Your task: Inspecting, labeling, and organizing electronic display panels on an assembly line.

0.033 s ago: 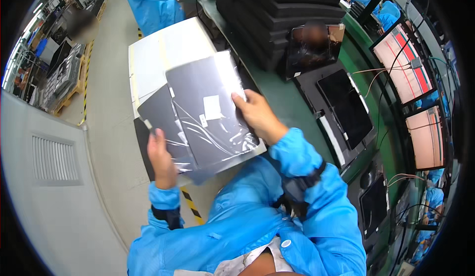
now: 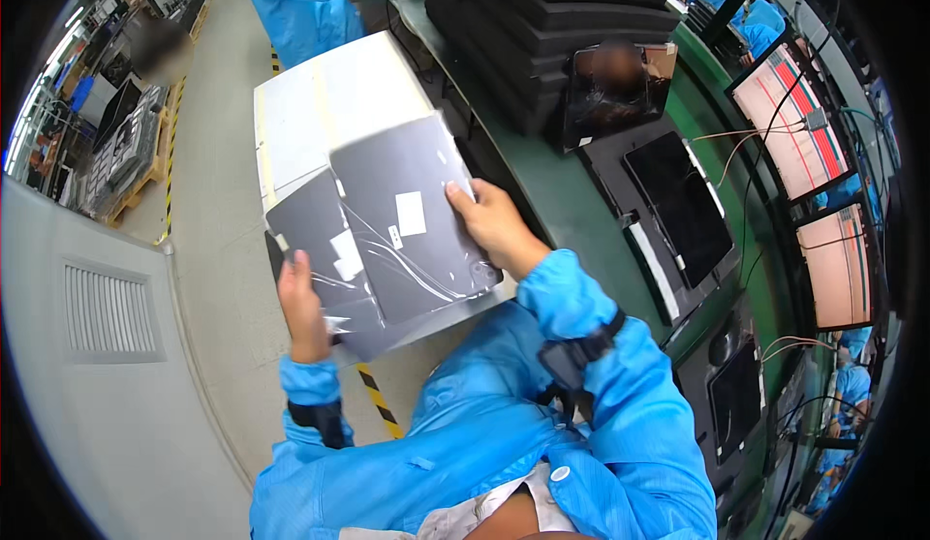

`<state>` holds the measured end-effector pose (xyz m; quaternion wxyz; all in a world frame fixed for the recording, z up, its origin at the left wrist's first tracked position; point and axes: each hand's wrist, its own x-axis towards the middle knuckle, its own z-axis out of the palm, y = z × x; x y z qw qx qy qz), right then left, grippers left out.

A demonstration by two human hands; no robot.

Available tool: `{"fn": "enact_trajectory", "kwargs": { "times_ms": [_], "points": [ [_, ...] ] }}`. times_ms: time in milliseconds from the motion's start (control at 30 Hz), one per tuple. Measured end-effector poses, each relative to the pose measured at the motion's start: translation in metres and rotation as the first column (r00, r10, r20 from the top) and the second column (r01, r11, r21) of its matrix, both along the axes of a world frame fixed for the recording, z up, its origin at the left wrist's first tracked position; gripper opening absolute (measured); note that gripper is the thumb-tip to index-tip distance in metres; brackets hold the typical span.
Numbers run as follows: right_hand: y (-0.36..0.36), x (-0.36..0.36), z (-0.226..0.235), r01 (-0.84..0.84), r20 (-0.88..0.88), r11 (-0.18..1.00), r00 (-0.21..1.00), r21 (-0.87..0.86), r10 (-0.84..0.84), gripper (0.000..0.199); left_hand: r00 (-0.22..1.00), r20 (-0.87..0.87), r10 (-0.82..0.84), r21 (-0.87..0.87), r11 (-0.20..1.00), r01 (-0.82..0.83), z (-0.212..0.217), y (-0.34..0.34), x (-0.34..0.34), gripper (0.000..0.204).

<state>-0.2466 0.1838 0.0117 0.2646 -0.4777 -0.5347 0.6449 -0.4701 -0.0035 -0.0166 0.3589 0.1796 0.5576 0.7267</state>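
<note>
Green tabletop [image 2: 572,206] runs along my right side, carrying a stack of black trays [image 2: 542,27], dark flat panels [image 2: 678,206] and, further right, lit monitors [image 2: 794,133] with red and white screens. Grey floor [image 2: 208,220] with a yellow-and-black striped line lies to my left, and a person in a blue coat [image 2: 300,2] stands at the top. I hold two dark grey sheets [image 2: 387,240], each bearing small white labels, in front of my chest and above a white box [image 2: 329,104]. My left hand [image 2: 302,308] grips the lower left edge of the sheets, thumb on top. My right hand [image 2: 494,225] closes on their right edge, fingers curled over the upper sheet. Both sleeves are blue, with dark wrist straps.
</note>
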Motion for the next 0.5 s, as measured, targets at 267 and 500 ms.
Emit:
{"fn": "enact_trajectory", "kwargs": {
  "times_ms": [267,500],
  "points": [
    [-0.020,-0.024,-0.048,0.001,0.365,0.849,0.902,0.529,-0.229,0.049,0.973,-0.104,-0.207,-0.374,0.915,0.155,-0.073,-0.044,-0.157,0.044],
    [-0.109,0.126,0.039,-0.094,0.272,0.534,0.925,0.841,-0.266,0.024,0.222,-0.947,-0.231,-0.319,0.755,-0.573,-0.071,-0.021,-0.097,0.067]
  ]
}}
